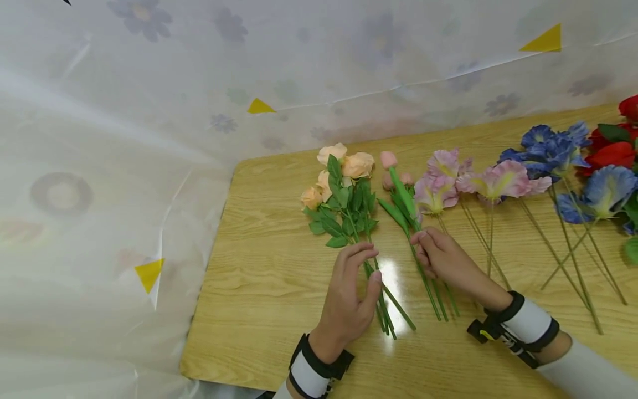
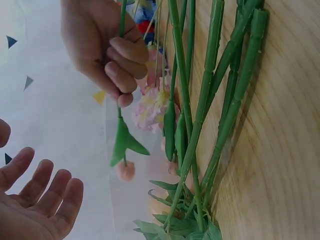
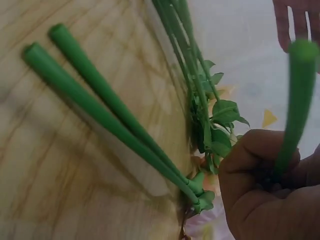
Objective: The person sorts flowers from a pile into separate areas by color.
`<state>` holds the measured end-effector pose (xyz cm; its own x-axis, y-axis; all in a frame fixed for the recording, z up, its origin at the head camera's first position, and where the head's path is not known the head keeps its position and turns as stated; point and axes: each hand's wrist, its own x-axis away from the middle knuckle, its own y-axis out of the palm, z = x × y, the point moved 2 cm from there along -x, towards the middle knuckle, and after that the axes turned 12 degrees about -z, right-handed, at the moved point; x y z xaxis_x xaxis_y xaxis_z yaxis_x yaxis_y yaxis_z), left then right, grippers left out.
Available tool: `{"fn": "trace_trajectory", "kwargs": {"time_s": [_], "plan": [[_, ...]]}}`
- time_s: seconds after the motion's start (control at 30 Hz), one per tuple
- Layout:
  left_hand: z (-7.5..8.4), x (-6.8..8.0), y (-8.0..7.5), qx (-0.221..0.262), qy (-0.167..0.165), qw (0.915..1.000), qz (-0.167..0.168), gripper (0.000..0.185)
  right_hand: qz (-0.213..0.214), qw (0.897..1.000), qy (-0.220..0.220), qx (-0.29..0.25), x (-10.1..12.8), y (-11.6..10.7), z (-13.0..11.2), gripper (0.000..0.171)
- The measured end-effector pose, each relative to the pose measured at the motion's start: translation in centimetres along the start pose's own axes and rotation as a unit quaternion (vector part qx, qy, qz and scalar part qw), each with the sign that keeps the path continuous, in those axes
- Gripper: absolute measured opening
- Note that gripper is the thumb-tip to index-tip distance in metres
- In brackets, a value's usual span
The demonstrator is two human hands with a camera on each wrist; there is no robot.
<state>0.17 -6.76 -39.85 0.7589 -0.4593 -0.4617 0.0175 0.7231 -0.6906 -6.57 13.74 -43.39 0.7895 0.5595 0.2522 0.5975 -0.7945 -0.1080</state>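
Wrist straps first, at the bottom of the head view. Left hand (image 1: 349,288) hovers fingers spread and relaxed over the stems of the peach roses (image 1: 339,172), gripping nothing. Right hand (image 1: 443,257) pinches one pink tulip stem (image 1: 404,197) just beside it; two more tulips lie flat beneath. Purple blooms (image 1: 473,180), blue ones (image 1: 563,147) and red ones (image 1: 615,152) fan out along the wooden table (image 1: 279,310), well apart from the hands.

Left wrist view: open palm (image 2: 35,200) low in frame; across from it the right hand's fingers (image 2: 125,60) curl round the thin stem, bud hanging free, leaf flared. Rose stems lie flat on the grain.

Right wrist view: fist (image 3: 260,185) clamped on the stem, its cut end (image 3: 302,55) raised and blurred; two thick tulip stems (image 3: 100,105) rest on the table.

Judgement: lift the stem clear before moving it, so its leaf doesn't snag neighbours.

Materials: smooth moulded plastic stems, fabric petals, glossy laminate wood, translucent flower-printed sheet behind.
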Motion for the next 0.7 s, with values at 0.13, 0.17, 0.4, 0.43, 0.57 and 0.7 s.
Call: {"fn": "trace_trajectory", "kwargs": {"time_s": [0.13,0.17,0.4,0.43,0.57,0.7], "plan": [[-0.1,0.1,-0.1,0.001,-0.005,1.0000,-0.001,0.032,0.012,0.999,-0.005,0.032,-0.2,0.3,0.6,0.041],[-0.1,0.1,-0.1,0.001,-0.007,1.0000,-0.002,0.031,0.022,0.999,-0.006,0.047,-0.2,0.3,0.7,0.040],[-0.3,0.3,-0.3,-0.003,-0.007,1.0000,0.002,0.029,0.069,0.991,-0.002,0.117,-0.4,0.3,1.0,0.043],[-0.3,0.4,-0.3,-0.003,-0.009,1.0000,0.002,0.029,0.067,0.991,0.003,0.117,-0.4,0.3,1.1,0.043],[-0.6,0.6,-0.4,-0.002,-0.016,0.9999,0.001,0.028,0.066,0.987,0.016,0.146,-0.4,0.4,1.4,0.043],[-0.7,0.7,-0.5,-0.005,-0.017,0.9998,-0.001,0.028,0.106,0.966,0.020,0.235,-0.3,0.6,1.5,0.043]]}}
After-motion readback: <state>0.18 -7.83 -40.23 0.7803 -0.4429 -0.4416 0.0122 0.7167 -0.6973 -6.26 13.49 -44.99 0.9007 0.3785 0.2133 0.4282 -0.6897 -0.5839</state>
